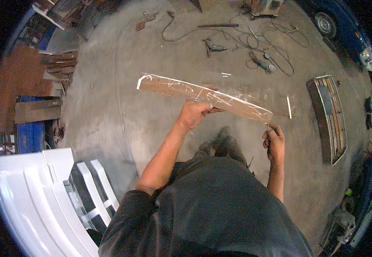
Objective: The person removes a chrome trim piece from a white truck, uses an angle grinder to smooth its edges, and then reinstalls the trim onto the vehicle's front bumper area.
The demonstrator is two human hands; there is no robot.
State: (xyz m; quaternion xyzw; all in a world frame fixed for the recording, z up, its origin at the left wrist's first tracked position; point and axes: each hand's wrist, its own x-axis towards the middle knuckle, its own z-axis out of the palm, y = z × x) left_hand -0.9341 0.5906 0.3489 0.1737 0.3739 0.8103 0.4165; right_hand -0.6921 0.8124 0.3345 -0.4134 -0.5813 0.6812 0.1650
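Observation:
A long, flat brownish strip [173,88] with white lines along its edges and fine tick-like marks stretches across in front of me, its right end lower in the picture. My left hand [196,113] grips its lower edge near the middle, thumb on top and fingers underneath. By the strip's right end, my right hand [274,141] is closed in a pinch at a small thin thing [268,126], too small to make out. Partly behind the strip, a flat brownish piece [280,105] lies on the floor, with a narrow white bar [289,107] at its right side.
A drill [216,46], an angle grinder [263,64], tangled cables [241,40] and a dark bar [218,25] lie on the concrete floor ahead. A slatted metal frame [329,120] stands right. White panels [36,184] occupy the lower left; a blue vehicle [344,25] is far right.

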